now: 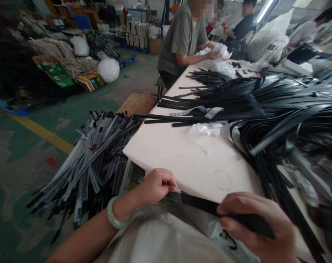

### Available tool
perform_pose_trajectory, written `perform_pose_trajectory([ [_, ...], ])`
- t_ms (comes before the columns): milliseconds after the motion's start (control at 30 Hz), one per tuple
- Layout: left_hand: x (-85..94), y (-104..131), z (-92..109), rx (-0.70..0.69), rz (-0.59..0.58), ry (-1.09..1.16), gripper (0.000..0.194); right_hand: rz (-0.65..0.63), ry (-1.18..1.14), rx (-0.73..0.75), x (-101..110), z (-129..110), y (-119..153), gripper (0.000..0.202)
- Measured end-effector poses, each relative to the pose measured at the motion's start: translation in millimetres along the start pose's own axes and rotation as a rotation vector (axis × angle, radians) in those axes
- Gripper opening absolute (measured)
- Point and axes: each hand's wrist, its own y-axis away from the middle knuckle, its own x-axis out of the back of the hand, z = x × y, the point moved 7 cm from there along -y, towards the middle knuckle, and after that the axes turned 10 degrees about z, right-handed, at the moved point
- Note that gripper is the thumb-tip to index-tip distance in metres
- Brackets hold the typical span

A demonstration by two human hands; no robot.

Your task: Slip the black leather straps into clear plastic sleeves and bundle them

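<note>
A flat black strip [199, 204] runs between my two hands at the near edge of the white table [168, 149]. My left hand [157, 185], with a pale green bangle on the wrist, pinches its left end, where a short clear piece shows beside the fingers. Around the strip's right part, my right hand [259, 223] is closed, thumb below and fingers above; it is slightly blurred. Beneath the strip lies clear plastic [223, 237] near my lap.
Long black strips [264, 98] cover the table's right and far parts. A bundle of clear-sleeved strips [91, 160] stands left of the table, near a cardboard box [135, 104]. Across the table, a person in a grey shirt [179, 36] handles white plastic.
</note>
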Motion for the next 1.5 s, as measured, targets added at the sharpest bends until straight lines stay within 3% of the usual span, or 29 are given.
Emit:
perform_pose_trajectory([
  [67, -1.9, -1, 3, 0.002, 0.01, -0.016, 0.018, -0.205, 0.039, 0.061, -29, 10, 5, 0.018],
  [100, -2.5, -2, 5, 0.003, 0.019, -0.03, 0.017, -0.242, 0.042, 0.053, -40, 17, 8, 0.02],
  [267, -1.7, -3, 11, 0.055, 0.07, -0.111, 0.013, -0.311, -0.065, -0.167, -78, 49, 19, 0.019],
  [433, 13.7, 5, 8, 0.151, 0.151, -0.145, 0.012, -0.341, -0.112, -0.248, -94, 42, 21, 0.011],
  [500, 22.4, 11, 12, 0.102, 0.11, -0.07, 0.02, -0.312, -0.222, -0.35, -95, 34, 20, 0.014],
  [633, 44.7, 50, 16, 0.061, -0.172, 0.055, 0.063, -0.131, -0.458, -0.6, -87, 23, 8, 0.021],
  [667, 55.8, 66, 14, 0.089, -0.203, 0.032, 0.066, -0.107, -0.509, -0.616, -86, 19, 3, 0.02],
  [733, 89.6, 102, 13, 0.143, -0.122, -0.034, 0.063, -0.138, -0.605, -0.604, -89, 11, -6, 0.019],
  [867, 194.7, 165, 26, 0.211, 0.443, -0.145, 0.041, -0.301, -0.69, -0.583, -105, 7, -11, 0.025],
  [933, 242.7, 172, 24, 0.293, 0.603, -0.2, 0.041, -0.3, -0.654, -0.573, -107, 17, -9, 0.024],
  [1067, 320.8, 125, -15, 0.464, 0.686, -0.488, 0.056, -0.174, -0.496, -0.578, -90, 51, -3, 0.026],
  [1133, 347.3, 88, -40, 0.467, 0.727, -0.602, 0.057, -0.124, -0.428, -0.582, -75, 68, 2, 0.03],
  [1200, 362.2, 54, -57, 0.44, 0.806, -0.711, 0.062, -0.065, -0.324, -0.559, -54, 86, 7, 0.035],
  [1300, 354.7, 12, -59, 0.322, 0.925, -0.845, 0.081, 0.138, 0.114, -0.39, 0, 112, 10, 0.04],
  [1367, 324.4, -14, -47, 0.177, 0.938, -0.874, 0.083, 0.291, 0.55, -0.178, 40, 118, 11, 0.041],
  [1433, 271.5, -35, -22, -0.071, 0.901, -0.886, 0.08, 0.382, 0.919, 0.004, 71, 123, 15, 0.047],
  [1500, 197.4, -46, 11, -0.418, 0.793, -0.901, 0.073, 0.405, 1.125, 0.055, 93, 133, 21, 0.054],
])
